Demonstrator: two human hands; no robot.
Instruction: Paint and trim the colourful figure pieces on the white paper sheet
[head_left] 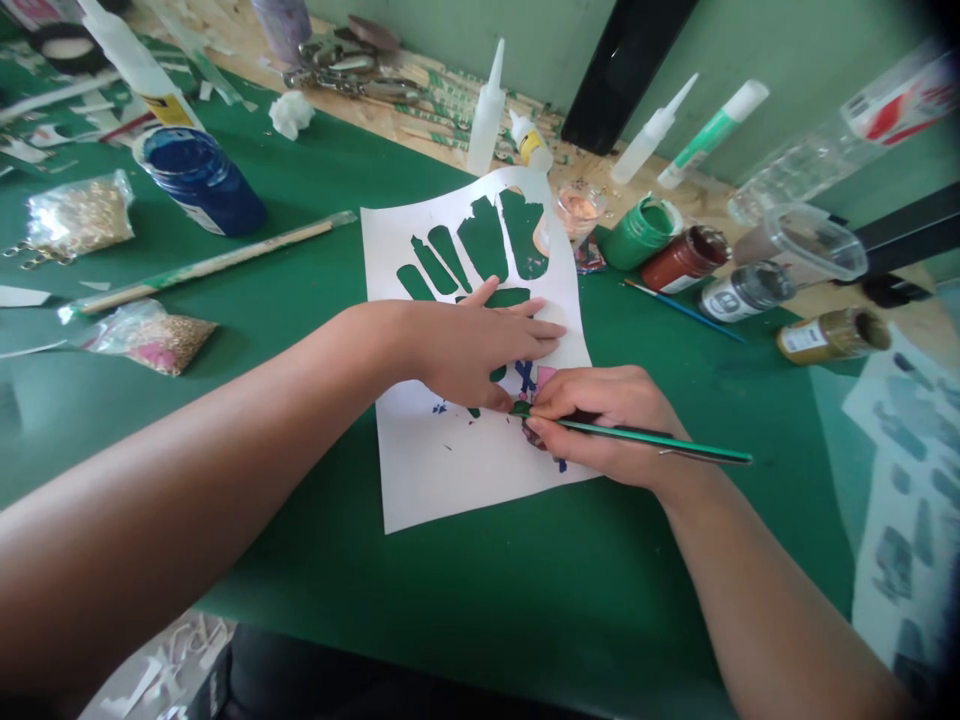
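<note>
A white paper sheet (431,480) with several rounded cut-outs lies on the green tabletop, whose colour shows through the holes. My left hand (480,345) lies across the middle of the sheet with fingers spread, pressing on it. Just to its right, my right hand (607,415) is closed around a thin green-and-black pencil (675,443). The pencil slants left, its front end near my left thumb and low over the sheet; its very tip is hard to make out. Blue and pink marks (525,377) show on the paper between my hands.
Open paint jars, among them a green one (641,232) and a red-brown one (686,258), stand at the right behind a blue paintbrush (682,310). A blue paint jar (202,185), a long stick (210,265) and bead bags (161,338) are at the left. Nozzle bottles (487,120) stand behind.
</note>
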